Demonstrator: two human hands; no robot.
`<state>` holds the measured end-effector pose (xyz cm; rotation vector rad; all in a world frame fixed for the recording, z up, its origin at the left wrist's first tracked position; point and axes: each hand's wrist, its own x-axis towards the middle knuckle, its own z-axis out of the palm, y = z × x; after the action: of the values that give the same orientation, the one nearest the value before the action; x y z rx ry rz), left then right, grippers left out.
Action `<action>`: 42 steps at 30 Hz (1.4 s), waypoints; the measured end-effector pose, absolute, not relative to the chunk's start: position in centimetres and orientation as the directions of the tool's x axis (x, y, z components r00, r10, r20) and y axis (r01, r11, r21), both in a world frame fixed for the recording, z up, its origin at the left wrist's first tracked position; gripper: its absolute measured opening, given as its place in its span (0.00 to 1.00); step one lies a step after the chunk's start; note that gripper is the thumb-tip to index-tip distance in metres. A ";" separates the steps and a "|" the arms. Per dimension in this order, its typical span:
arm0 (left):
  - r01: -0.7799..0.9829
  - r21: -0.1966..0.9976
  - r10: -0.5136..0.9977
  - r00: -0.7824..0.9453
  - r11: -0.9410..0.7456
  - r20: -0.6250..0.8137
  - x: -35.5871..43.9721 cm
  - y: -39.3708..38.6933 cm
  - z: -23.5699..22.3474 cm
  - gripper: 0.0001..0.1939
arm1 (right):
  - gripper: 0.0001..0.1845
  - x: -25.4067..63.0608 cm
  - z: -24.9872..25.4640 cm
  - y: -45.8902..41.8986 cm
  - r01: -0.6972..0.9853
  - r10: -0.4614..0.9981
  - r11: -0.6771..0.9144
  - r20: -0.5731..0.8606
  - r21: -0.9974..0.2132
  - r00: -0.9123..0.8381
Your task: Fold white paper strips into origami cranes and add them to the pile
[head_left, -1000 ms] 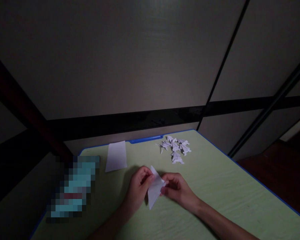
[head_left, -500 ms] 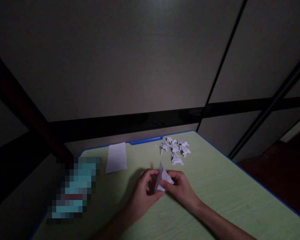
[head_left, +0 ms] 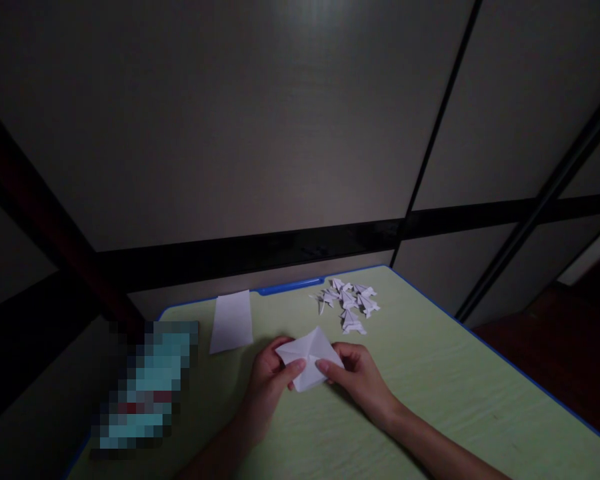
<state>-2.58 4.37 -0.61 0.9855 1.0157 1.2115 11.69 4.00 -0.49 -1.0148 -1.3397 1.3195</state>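
A creased white paper sheet (head_left: 308, 357) is held just above the pale green table (head_left: 430, 400), spread open with fold lines meeting near its middle. My left hand (head_left: 269, 381) pinches its left edge with thumb on top. My right hand (head_left: 361, 377) pinches its right side, fingers curled under the sheet. Both forearms come in from the bottom of the view.
A flat white sheet (head_left: 231, 321) lies at the back left of the table. Several small folded paper figures (head_left: 349, 304) lie in a heap at the back right. A blurred teal patch (head_left: 145, 387) covers the table's left edge. A blue rim (head_left: 290, 287) bounds the table.
The paper was folded into a narrow upright shape between both hands; now it is opened out into a wider, flatter sheet. Both hands stayed in about the same place.
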 end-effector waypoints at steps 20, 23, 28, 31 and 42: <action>-0.011 1.000 0.993 0.119 -0.016 0.017 -1.8 3.7 -0.6 0.03 | 0.11 12.6 0.3 3.4 0.335 0.912 0.406 0.354 -0.850 -0.207; -0.009 1.000 0.996 0.087 -0.006 0.007 -1.8 3.6 -0.7 0.03 | 0.13 12.8 0.5 3.3 0.419 0.868 0.497 0.429 -0.760 -0.251; -0.102 0.990 0.993 -0.050 0.098 -0.103 -2.2 3.9 -0.5 0.09 | 0.23 12.7 0.1 3.4 0.382 0.881 0.473 0.433 -0.794 -0.192; -0.189 0.975 0.986 -0.097 0.112 -0.132 -2.3 4.0 -0.1 0.12 | 0.21 12.4 -0.1 3.5 0.329 0.912 0.411 0.382 -0.850 -0.153; 0.037 0.999 0.999 -0.019 -0.039 0.039 -2.3 4.1 -0.4 0.06 | 0.22 12.7 0.2 4.0 -0.219 0.968 0.233 0.247 -0.947 -0.036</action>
<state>-2.33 4.13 -0.36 1.2556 1.2318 1.2352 12.69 4.03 0.18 -0.8446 -1.2002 1.1667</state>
